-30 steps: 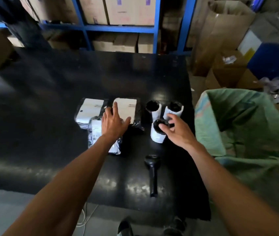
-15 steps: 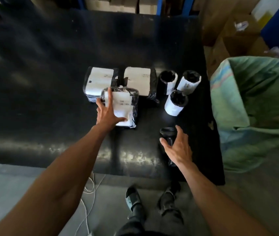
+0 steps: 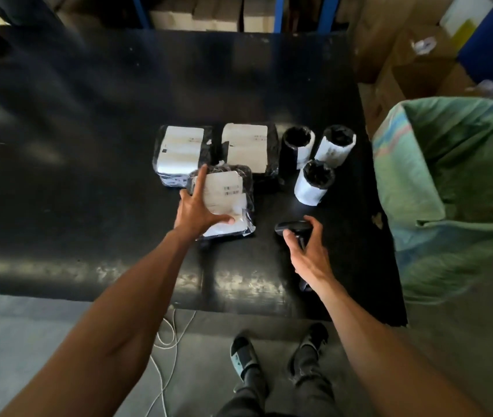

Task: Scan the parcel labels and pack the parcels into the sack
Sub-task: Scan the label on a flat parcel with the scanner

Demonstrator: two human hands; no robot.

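Table (image 3: 88, 176): a wide black table fills the middle of the frame, with dull glare along its near edge.
Sack (image 3: 455, 188): a green woven sack stands open at the right of the frame, just beside the table's right edge.
Cardboard boxes (image 3: 401, 67): brown boxes are stacked in the upper right, behind the sack; more sit on blue shelving along the top edge.
Flat parcels: three black plastic-wrapped parcels with white labels lie at the centre. The left rear parcel (image 3: 180, 155) and the right rear parcel (image 3: 249, 150) lie side by side; the front parcel (image 3: 227, 203) lies just below them, overlapping their near edges, with barcodes showing on its label.
Cylindrical parcels: three black rolls with white labels stand upright right of the flat parcels, two behind (image 3: 296, 149) (image 3: 335, 145) and one in front (image 3: 314, 183).
Left hand (image 3: 197, 209): fingers spread, the hand grips the left edge of the front parcel, thumb pressed on its label.
Right hand (image 3: 308, 251): fingers and thumb curl round the barcode scanner.
Barcode scanner (image 3: 291, 227): a black handheld scanner lies on the table below the rolls, its head pointing up the frame.
Cable (image 3: 164, 335): a white cable trails on the grey floor below the table.
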